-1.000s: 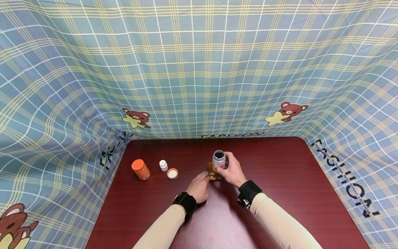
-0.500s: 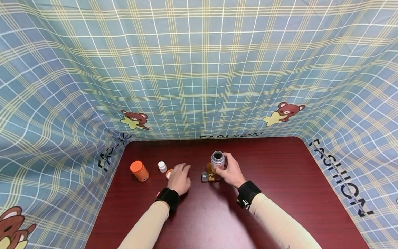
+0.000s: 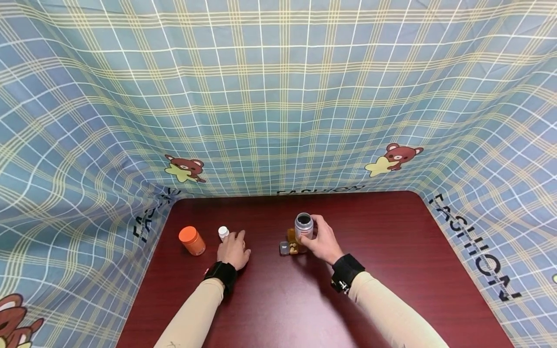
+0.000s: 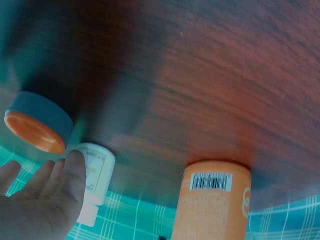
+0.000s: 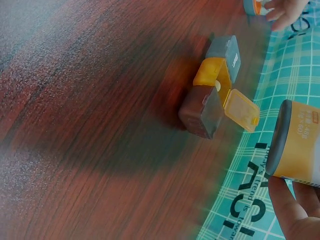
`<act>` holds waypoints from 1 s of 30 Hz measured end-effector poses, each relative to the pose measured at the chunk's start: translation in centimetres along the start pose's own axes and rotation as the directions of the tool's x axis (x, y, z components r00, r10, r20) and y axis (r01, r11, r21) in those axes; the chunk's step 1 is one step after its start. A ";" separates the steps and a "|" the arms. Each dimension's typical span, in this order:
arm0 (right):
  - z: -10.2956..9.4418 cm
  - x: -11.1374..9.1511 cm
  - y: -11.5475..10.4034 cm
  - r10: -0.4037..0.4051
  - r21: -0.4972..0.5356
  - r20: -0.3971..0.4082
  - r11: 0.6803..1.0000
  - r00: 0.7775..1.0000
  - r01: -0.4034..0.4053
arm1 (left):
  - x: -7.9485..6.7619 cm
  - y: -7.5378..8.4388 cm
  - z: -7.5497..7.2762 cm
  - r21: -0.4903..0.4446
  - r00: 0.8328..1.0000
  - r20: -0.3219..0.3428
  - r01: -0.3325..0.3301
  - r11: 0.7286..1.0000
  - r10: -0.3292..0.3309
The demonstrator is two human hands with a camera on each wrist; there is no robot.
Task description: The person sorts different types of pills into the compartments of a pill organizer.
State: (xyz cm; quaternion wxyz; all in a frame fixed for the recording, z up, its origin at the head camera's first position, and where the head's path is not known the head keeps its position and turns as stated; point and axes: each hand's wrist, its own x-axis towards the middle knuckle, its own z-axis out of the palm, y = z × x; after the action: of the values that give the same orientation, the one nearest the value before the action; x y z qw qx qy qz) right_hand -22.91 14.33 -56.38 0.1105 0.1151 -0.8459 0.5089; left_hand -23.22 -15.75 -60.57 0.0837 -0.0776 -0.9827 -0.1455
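Note:
My right hand (image 3: 324, 241) grips an uncapped grey bottle (image 3: 304, 225) by its side, mouth facing up. The right wrist view shows this bottle (image 5: 297, 145) raised off the table beside a small pill box (image 5: 212, 72). Of the box's compartments, the yellow one (image 3: 293, 248) has its lid flipped back and pale tablets inside; the grey one (image 3: 284, 248) is closed. Over at the left, my left hand (image 3: 232, 251) is held with loosely extended fingers close to an orange-rimmed cap (image 4: 42, 112). The hand hides that cap in the head view; contact between them I cannot tell.
A small white bottle (image 3: 223, 232) stands just beyond my left hand. Farther left is an orange bottle (image 3: 192, 241) with an orange lid. The dark red table (image 3: 374, 227) is bordered by a plaid curtain (image 3: 278, 96) at the back and sides.
My left hand has left the pill box and moved left to the cap beside the white bottle, uncovering the grey compartment. My right hand keeps the grey bottle in about the same place.

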 end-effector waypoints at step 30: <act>0.2 -0.4 -0.1 -0.021 -0.009 0.026 1.000 0.999 0.021 | 0.9 3.5 -2.3 -0.462 0.978 -0.159 0.047 0.885 -0.135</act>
State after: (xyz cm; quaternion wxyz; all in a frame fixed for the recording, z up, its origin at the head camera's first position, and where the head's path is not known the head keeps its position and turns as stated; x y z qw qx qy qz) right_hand -22.51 14.13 -56.54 0.1054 0.1300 -0.8483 0.5024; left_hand -23.16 -12.99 -57.31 0.1478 -0.0348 -0.9114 -0.3824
